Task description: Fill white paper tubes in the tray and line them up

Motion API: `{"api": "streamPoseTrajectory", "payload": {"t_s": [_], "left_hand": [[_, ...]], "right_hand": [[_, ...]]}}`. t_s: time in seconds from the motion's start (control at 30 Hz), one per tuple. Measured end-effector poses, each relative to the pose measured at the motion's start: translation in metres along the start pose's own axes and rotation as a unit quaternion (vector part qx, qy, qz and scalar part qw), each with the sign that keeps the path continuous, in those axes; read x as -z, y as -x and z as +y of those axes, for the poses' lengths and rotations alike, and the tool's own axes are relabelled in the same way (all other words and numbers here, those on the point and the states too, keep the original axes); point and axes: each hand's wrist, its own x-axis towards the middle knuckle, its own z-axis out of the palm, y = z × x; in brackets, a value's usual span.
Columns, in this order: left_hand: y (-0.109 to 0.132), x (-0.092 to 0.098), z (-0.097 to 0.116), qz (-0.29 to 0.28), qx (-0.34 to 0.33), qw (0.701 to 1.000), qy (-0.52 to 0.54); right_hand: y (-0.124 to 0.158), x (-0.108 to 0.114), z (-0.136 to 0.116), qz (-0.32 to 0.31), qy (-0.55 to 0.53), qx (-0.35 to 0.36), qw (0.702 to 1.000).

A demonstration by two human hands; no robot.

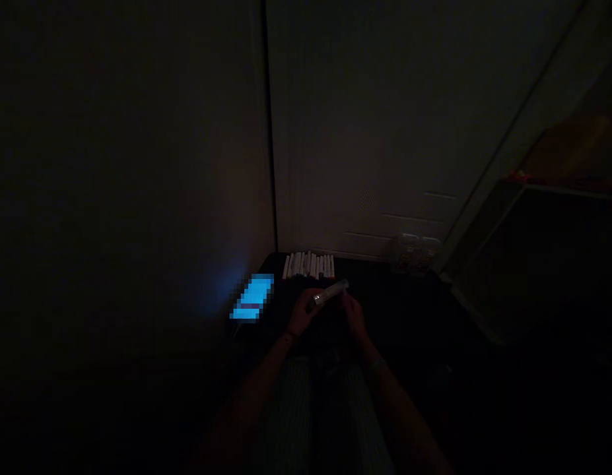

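Note:
The light is very dim. My left hand is closed around the left end of a slim, pale, stick-shaped thing. It tilts up to the right, with a bright glint at its lower left end; its exact kind is too dark to make out. Close to its right end is my right hand, fingers curled in. What these fingers hold, if anything, is lost in shadow. Just beyond both hands, a row of white marker-like sticks lies side by side on the dark surface.
A glowing phone-like screen, blurred into blocks, leans at the left by the wall. Two clear plastic containers stand at the back right against the pale panel. Farther right is a shelf-like unit with orange and red things on top.

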Motion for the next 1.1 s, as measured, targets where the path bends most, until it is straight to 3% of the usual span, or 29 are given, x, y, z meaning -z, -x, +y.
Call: {"api": "streamPoseTrajectory", "payload": {"t_s": [0.07, 0.17, 0.33, 0.53, 0.67, 0.77, 1.0, 1.1], "left_hand": [[0.0, 0.0, 0.0, -0.039, -0.041, 0.998, -0.024], [0.0, 0.0, -0.002, -0.082, -0.079, 0.992, -0.06], [0.0, 0.001, -0.002, -0.114, -0.095, 0.98, -0.132], [0.001, -0.003, -0.006, -0.104, -0.07, 0.973, -0.192], [0.002, -0.005, -0.009, -0.065, -0.033, 0.985, -0.158], [0.003, -0.006, -0.009, -0.071, -0.003, 0.989, -0.131], [0.001, -0.006, -0.011, -0.073, 0.062, 0.988, -0.122], [-0.002, -0.006, -0.015, -0.079, 0.074, 0.988, -0.108]], "right_hand": [[-0.001, -0.002, 0.004, -0.019, -0.018, -0.008, 1.0], [-0.002, -0.002, 0.008, 0.001, -0.038, -0.015, 0.999], [-0.003, -0.002, 0.012, -0.01, -0.018, -0.027, 0.999], [-0.007, -0.004, 0.014, 0.004, -0.019, -0.021, 1.0], [-0.007, 0.001, 0.018, 0.089, -0.046, -0.024, 0.995], [-0.007, 0.005, 0.022, 0.131, -0.067, -0.04, 0.988], [-0.008, 0.006, 0.013, 0.152, -0.197, -0.055, 0.967], [-0.007, 0.009, 0.004, 0.131, -0.233, -0.074, 0.961]]}}
